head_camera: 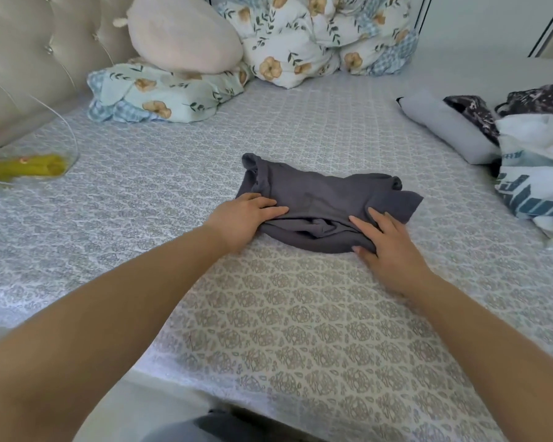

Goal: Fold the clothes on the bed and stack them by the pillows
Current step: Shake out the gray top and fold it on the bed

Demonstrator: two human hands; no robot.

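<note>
A dark grey garment (326, 199) lies partly folded in the middle of the bed (300, 314). My left hand (243, 218) rests on its left edge with the fingers laid flat over the cloth. My right hand (387, 247) grips the lower right part, thumb tucked under the fold and fingers spread on top. The pillows (173, 87) lie at the far left by the headboard.
A pile of unfolded clothes (530, 154) sits at the right edge: a grey piece, a dark patterned one, a white and blue one. A bunched floral duvet (316, 36) lies at the back. A yellow object (29, 169) and a white cable lie at the left.
</note>
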